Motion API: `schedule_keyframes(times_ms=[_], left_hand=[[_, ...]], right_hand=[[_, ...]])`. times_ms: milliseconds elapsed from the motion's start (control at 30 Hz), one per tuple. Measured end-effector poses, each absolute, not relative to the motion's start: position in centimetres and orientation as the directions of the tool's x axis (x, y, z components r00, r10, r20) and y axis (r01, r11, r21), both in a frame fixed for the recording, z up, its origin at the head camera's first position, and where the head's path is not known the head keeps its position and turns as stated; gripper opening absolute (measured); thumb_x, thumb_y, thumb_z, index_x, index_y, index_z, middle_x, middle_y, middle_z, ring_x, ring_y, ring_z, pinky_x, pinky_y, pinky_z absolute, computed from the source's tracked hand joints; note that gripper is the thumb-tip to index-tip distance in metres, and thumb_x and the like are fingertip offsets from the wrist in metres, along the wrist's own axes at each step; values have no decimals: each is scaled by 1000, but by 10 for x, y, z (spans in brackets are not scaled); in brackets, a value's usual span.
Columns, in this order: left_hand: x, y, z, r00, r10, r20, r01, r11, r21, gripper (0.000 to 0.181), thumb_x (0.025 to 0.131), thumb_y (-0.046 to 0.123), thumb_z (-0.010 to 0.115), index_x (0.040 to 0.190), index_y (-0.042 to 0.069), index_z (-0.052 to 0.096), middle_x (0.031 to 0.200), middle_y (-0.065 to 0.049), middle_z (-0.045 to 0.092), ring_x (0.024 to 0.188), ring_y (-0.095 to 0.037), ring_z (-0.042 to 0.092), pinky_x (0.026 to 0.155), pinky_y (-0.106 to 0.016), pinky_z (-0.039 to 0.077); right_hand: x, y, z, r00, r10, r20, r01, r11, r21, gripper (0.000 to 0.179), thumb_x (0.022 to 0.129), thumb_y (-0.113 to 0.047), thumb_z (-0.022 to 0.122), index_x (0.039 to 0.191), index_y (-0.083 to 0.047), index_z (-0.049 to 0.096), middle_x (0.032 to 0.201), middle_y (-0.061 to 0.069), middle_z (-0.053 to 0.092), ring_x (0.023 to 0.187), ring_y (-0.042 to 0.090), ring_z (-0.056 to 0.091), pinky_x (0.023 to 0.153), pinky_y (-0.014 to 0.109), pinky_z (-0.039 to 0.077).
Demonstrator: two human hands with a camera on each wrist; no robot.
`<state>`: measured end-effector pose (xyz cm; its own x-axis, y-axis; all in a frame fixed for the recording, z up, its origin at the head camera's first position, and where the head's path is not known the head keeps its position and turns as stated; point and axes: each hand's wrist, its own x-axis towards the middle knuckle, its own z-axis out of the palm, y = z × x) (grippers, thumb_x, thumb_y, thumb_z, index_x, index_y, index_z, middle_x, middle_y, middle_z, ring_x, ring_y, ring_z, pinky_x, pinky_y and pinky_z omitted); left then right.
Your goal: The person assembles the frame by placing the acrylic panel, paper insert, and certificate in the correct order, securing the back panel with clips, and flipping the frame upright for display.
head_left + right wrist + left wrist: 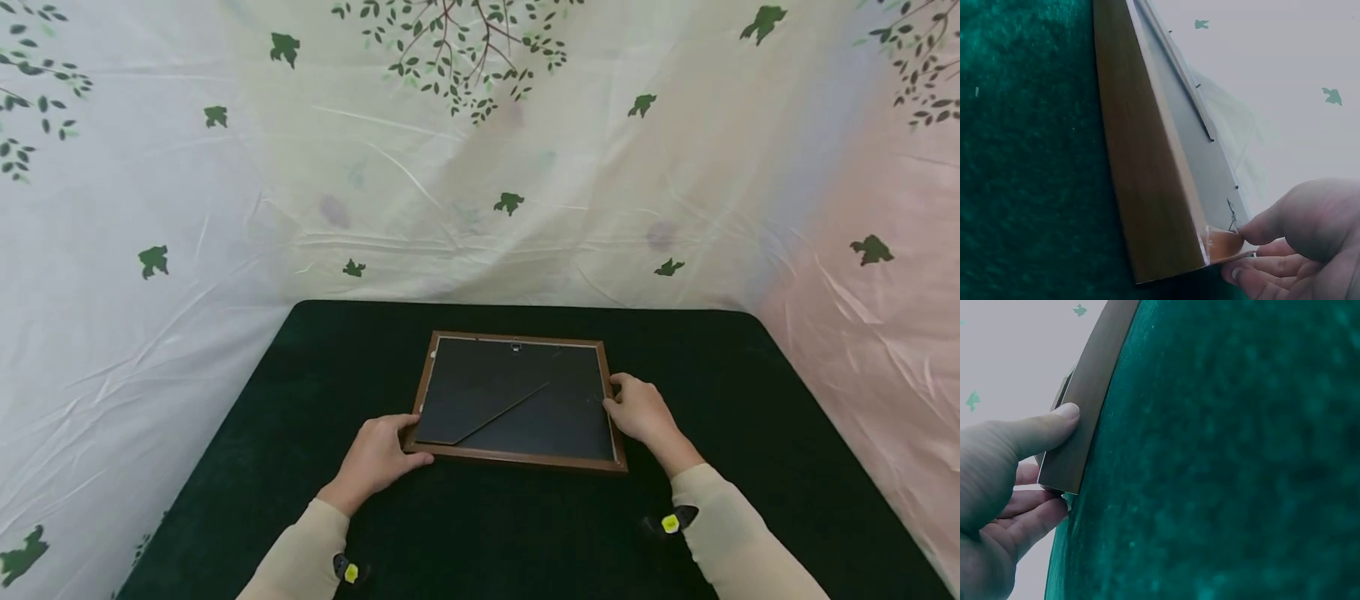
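A wooden picture frame lies face down on a dark green cloth, its black backing turned up. The backing has a small hanger near the far edge and a flat stand leg with a slanted edge. My left hand grips the near left corner. In the left wrist view, its thumb presses the brown outer side and the fingers curl round the corner. At the right edge, my right hand pinches the frame's rim between thumb and fingers. The frame's front is hidden.
The green cloth covers a table with rounded far corners. Pale curtains with leaf prints stand behind it and on both sides. Each sleeve has a dark band with a yellow tag at the wrist.
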<state>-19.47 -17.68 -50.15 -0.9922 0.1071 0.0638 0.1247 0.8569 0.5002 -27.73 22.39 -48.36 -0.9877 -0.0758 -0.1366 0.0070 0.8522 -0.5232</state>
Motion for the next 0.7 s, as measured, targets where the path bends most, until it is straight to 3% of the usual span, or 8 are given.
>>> schedule_keyframes(times_ms=[133,233,400,533,700], left_hand=[[-191,-177,-502,-991,121,62,136,862,488,63,72,41,84,123,10,64,123,-8,63,111,-22,59,91,-45,49],[-189,-177,-501,-988,142,67,157,864,478,62,73,38,84,124,9,63,122,-8,63,110,-23,59,91,-45,49],[-185,-176,-500,-982,164,94,189,871,454,62,73,40,84,123,9,63,131,-8,55,119,-24,51,95,-45,46],[-181,-175,-496,-969,196,150,244,859,451,58,74,39,83,119,8,65,135,-7,49,124,-25,45,97,-46,45],[-179,-175,-485,-945,208,254,312,808,500,56,75,35,83,120,8,65,136,-7,50,126,-27,45,98,-50,43]], right_hand=[[-270,222,-486,-991,-53,-126,25,838,-545,49,96,-17,58,138,4,43,107,24,63,81,24,64,60,35,53],[-262,217,-488,-993,-44,-108,20,848,-529,53,96,-21,59,140,3,40,118,26,58,96,31,61,73,44,53],[-247,202,-491,-995,-101,-4,-87,874,-479,61,93,-27,63,141,2,40,143,30,36,128,46,36,97,62,38],[-240,189,-492,-979,-191,72,-202,861,-466,60,91,-30,66,139,-2,45,149,27,29,135,45,25,103,62,32],[-242,173,-494,-930,-355,97,-357,810,-465,66,88,-42,68,141,-10,46,152,17,31,139,38,26,106,59,29]])
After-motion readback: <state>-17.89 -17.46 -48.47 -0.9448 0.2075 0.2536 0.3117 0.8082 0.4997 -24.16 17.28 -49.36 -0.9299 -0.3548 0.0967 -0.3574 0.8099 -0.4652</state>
